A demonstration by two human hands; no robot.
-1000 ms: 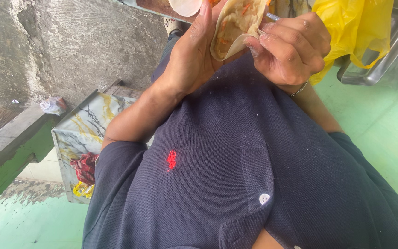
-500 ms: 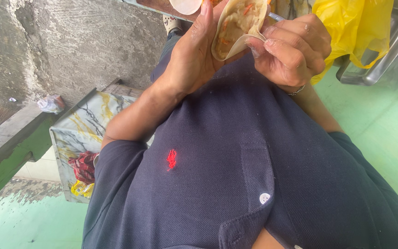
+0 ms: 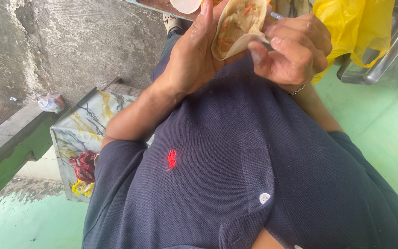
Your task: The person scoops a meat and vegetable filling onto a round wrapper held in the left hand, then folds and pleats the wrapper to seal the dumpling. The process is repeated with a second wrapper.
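Observation:
My left hand (image 3: 187, 57) cups a round pale dough wrapper (image 3: 238, 27) with orange-flecked filling in it, held up in front of my navy polo shirt (image 3: 236, 152). My right hand (image 3: 295, 46) is clenched right beside the wrapper, its fingers touching the wrapper's edge. It grips a thin light-coloured utensil (image 3: 276, 15), of which only a short piece shows above the knuckles. A thin bracelet sits on the right wrist.
A yellow plastic bag (image 3: 351, 27) hangs behind my right hand, next to a metal tray (image 3: 388, 50). A marbled box (image 3: 81, 133) with red and yellow cloth stands at the left by a rough concrete wall (image 3: 70, 41). The floor (image 3: 383, 124) is green.
Both hands stay together at the wrapper. The right hand's fingers have shifted slightly down along the wrapper's edge.

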